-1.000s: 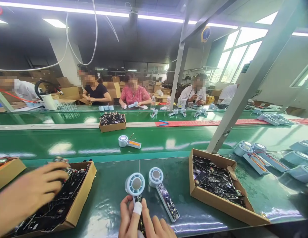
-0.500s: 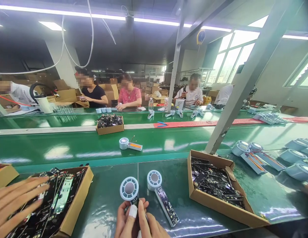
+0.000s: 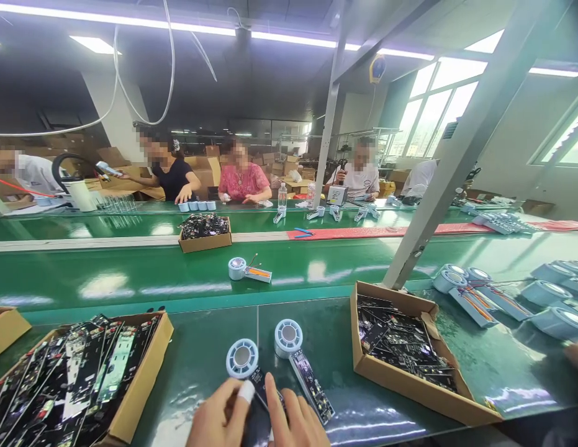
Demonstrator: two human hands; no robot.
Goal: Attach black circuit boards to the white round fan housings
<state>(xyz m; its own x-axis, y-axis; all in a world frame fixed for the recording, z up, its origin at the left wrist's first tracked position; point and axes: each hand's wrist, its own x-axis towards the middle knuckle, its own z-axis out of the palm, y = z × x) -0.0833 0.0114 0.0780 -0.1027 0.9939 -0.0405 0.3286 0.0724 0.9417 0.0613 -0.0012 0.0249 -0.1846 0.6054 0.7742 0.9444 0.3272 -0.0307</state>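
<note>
Across the line: a person in a pink floral top (image 3: 242, 183) and a person in a black top (image 3: 174, 180) are seated behind a clear plastic water bottle (image 3: 282, 197).
Belt: a shallow cardboard tray (image 3: 205, 244) heaped with dark circuit boards is set on the glossy green conveyor belt (image 3: 130, 273).
Right side: pale blue round fan heads (image 3: 544, 293) are lined up.
Overhead: a white coiled air hose (image 3: 130, 93) is hung from the ceiling.

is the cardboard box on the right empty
No, the cardboard box on the right of the bench holds a pile of dark circuit boards.
</note>
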